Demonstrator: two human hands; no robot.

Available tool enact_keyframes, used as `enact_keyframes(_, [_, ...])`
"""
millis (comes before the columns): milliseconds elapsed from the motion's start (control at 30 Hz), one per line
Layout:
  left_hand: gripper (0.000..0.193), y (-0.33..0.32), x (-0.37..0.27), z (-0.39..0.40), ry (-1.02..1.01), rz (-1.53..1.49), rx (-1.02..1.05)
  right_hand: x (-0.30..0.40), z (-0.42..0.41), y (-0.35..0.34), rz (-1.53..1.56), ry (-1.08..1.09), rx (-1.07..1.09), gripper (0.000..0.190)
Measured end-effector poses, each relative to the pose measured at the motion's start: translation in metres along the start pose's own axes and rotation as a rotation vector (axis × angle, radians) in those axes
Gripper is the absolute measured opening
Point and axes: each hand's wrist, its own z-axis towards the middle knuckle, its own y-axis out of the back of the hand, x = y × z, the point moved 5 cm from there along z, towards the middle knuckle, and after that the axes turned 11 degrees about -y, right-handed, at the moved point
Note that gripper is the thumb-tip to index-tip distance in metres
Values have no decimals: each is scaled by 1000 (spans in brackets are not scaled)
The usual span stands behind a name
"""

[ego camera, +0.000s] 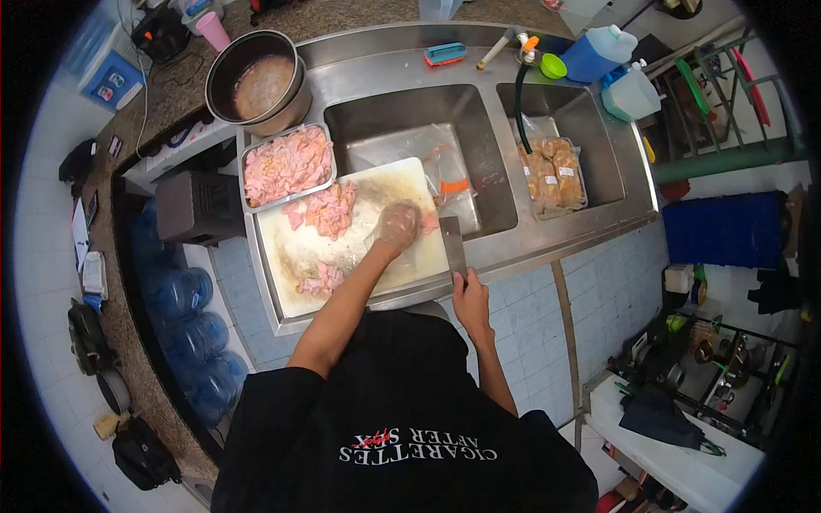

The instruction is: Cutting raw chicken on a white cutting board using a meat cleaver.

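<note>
On a white cutting board [365, 256], my left hand [399, 224] wears a clear plastic glove and rests near the right edge. A bit of raw pink meat [428, 222] shows right beside it; whether the fingers grip it is hidden. My right hand [471, 298] holds a cleaver [454, 247] by its handle, the blade upright beside the board's right edge. One pile of raw meat pieces [330, 210] lies at the board's upper left, and a smaller heap [321, 279] sits near its lower left. Beyond the board, a metal tray [287, 200] is full of similar pieces.
Behind the board is a steel sink basin [487, 154] with plastic bags in it. A second basin [603, 128] holds packed, labelled brown food [551, 176]. A large pot [256, 77] stands back left. A scrub brush [445, 54], faucet [529, 48] and liquid jugs [596, 54] line the rear ledge.
</note>
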Motion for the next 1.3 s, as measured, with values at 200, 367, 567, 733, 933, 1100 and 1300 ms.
enact_keyframes(200, [34,27,-1,10,351,-505,-102,-7,-7,9,161,27,-134,24])
enact_keyframes(367, [42,22,9,-21,489,-865,-259,-3,4,-30,61,14,-23,21])
enact_keyframes(567, [25,34,35,-72,624,-226,-228,-16,13,-53,-197,-72,39,22])
enact_keyframes(733, [28,56,9,-17,130,62,-8,-23,10,-50,-158,-70,3,22])
enact_keyframes(933, [23,69,2,-6,-20,-51,105,-18,0,-43,-58,-39,33,23])
enact_keyframes(1100, [25,76,-14,12,226,-319,-27,-24,-8,-18,13,-76,-74,25])
enact_keyframes(1300, [21,44,-4,-24,638,-983,-246,3,-7,-8,66,-25,-64,26])
